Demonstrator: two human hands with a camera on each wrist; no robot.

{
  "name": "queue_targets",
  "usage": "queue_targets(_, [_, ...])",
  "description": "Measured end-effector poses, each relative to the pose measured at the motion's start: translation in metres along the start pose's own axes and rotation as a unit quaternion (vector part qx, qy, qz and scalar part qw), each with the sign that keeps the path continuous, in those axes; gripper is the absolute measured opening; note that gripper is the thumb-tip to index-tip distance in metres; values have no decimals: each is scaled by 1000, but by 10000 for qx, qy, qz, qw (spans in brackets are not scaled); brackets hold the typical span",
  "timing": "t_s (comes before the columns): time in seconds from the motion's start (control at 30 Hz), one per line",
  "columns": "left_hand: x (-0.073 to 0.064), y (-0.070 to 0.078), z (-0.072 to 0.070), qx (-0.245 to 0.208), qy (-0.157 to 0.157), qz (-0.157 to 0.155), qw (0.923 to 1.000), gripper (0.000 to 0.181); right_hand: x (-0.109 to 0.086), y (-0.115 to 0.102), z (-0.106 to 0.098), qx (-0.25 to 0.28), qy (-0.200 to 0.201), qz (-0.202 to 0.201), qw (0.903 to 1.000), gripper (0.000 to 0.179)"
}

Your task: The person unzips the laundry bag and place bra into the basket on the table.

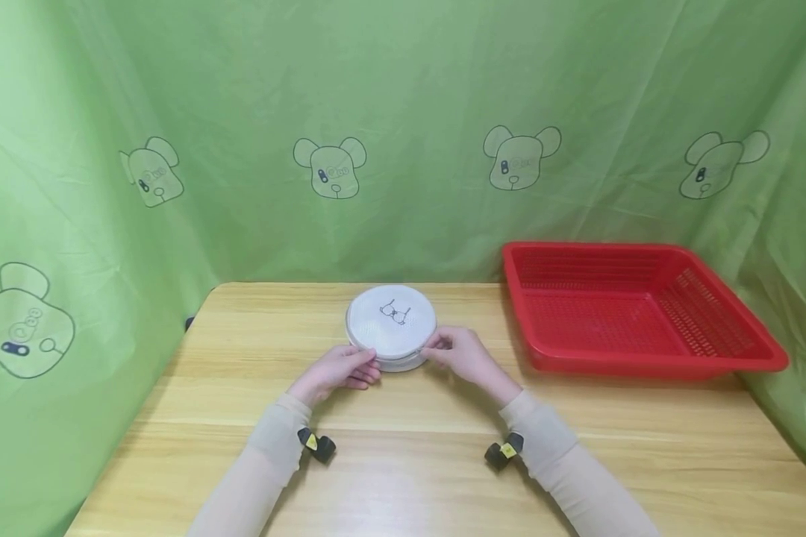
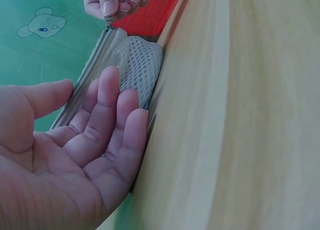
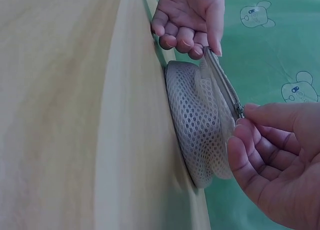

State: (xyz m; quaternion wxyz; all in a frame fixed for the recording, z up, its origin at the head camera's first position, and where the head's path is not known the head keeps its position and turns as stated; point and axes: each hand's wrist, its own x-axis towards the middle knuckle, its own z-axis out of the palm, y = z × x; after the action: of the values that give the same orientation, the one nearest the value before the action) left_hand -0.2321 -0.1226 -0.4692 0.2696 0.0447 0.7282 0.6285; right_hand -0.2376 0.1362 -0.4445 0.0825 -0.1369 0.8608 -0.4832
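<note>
A round white mesh laundry bag [image 1: 391, 321] with a bra drawing on its lid lies flat on the wooden table. Its zipper [image 3: 225, 85] runs around the upper rim, and the mesh side wall [image 2: 142, 65] sags below it. At the bag's front left, my left hand [image 1: 342, 369] pinches the zippered rim between thumb and index finger, the other fingers loosely bent beside the mesh. My right hand [image 1: 463, 358] is at the front right, where thumb and forefinger pinch the small metal zipper pull [image 3: 239, 110]. What lies inside the bag is hidden.
A red plastic basket [image 1: 645, 363] with perforated walls stands on the table [image 1: 403, 462] to the right. Green curtains [image 1: 403, 89] printed with bear heads enclose the back and sides. A small black camera [image 1: 319, 446] is strapped to each wrist.
</note>
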Motion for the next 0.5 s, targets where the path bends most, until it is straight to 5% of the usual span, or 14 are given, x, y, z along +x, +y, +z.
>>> queue_targets(0.5, [-1,2,3,103,75,-36,9999,40,-2,-5,10,-206,-69,-121,9997,12])
